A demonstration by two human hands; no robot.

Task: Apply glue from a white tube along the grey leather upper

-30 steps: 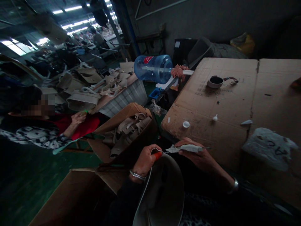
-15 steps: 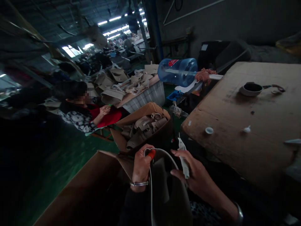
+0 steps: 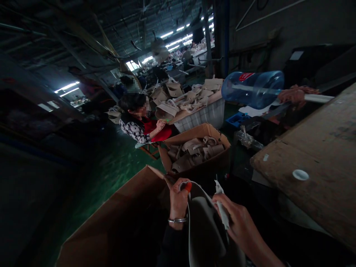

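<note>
My left hand, with an orange cover on the thumb and a bangle at the wrist, is closed on the pale upper edge of a grey-beige bag. The edge curves in a loop towards my right hand. Those fingers are closed round a thin pointed tool wrapped in whitish material, its fine tip pointing up. My right fingertips are beside the bag's edge; whether they also pinch it I cannot tell. The bag's lower part hangs in shadow in front of me.
An open cardboard box stands at my left; another box ahead holds several beige pieces. Behind it is a grey bin heaped with bags, where a co-worker sits. At right are a cardboard-covered table and a blue water bottle.
My view has turned to the left, so the boxes, co-worker and table appear farther right. Both hands keep their hold on the bag and tool; the bag's opening looks narrower.
</note>
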